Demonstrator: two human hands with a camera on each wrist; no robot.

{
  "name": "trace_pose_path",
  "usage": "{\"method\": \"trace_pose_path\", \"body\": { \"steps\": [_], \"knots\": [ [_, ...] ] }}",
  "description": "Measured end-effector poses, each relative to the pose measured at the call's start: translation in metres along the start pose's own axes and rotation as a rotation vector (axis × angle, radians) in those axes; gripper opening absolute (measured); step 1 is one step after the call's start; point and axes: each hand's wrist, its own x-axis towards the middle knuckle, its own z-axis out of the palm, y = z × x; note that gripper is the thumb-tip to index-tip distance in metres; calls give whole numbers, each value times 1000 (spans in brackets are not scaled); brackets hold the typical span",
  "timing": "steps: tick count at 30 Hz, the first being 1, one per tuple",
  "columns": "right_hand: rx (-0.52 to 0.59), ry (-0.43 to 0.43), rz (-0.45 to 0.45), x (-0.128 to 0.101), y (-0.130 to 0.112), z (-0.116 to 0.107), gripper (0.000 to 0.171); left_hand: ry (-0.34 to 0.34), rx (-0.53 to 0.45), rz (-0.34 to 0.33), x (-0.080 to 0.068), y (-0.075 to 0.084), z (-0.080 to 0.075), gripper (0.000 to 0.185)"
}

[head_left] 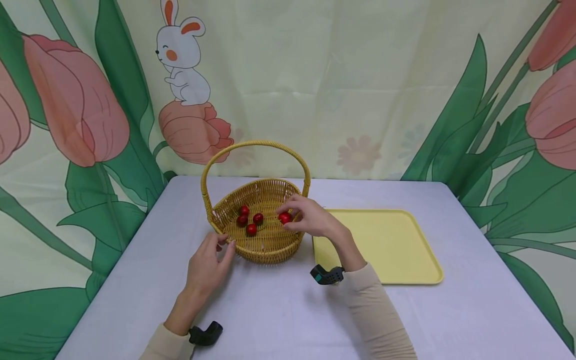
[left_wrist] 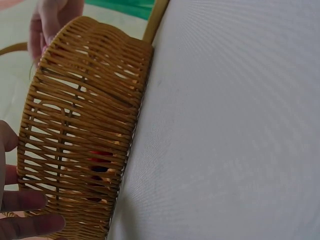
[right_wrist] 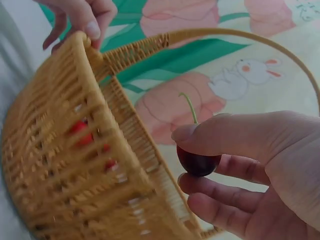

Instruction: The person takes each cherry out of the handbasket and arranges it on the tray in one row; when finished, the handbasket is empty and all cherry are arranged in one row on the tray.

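Beige sleeves (head_left: 168, 345) nearest, each with a black wrist camera (head_left: 207, 333) at its cuff, above a white tablecloth (head_left: 270, 310). Next, at the near left of a woven wicker basket (head_left: 265, 256), left hand (head_left: 204, 265) bent to the rim, pinching it between thumb and finger. Probably light and slightly springy for its size; best steadied by that thicker rim rather than by the open weave. Over the basket's right side, right hand (head_left: 315, 217), with thumb and fingers pinching a dark red cherry (right_wrist: 199, 161), thin green stem (right_wrist: 189, 106) free beside the thumb. Looks light, round and glossy, so likely slippery; firm-skinned perhaps, but easily bruised by a hard squeeze. Best taken round the fullest part with opposed fingertips, gently, not by the stem, which might snap off. Farther left, on the basket floor, four more red cherries (head_left: 251, 230) in a loose cluster, likely to roll if nudged. To the right, flat on the cloth, a pale yellow tray (head_left: 387, 245). Beyond, the arched handle (head_left: 254, 143); farthest, a backdrop printed with a white rabbit (head_left: 184, 55) and pink tulips (head_left: 76, 100).
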Motion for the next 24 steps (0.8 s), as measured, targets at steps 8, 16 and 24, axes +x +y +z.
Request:
{"method": "trace_pose_path", "body": {
  "steps": [8, 16, 24],
  "knots": [
    [34, 53, 15, -21, 15, -16, 35, -7, 3, -7, 0, 0, 0, 27],
    [61, 112, 62, -37, 31, -33, 36, -10, 1, -14, 0, 1, 0, 27],
    [44, 176, 190, -45, 47, -43, 38, -12, 0, -25, 0, 2, 0, 27]
  ]
}}
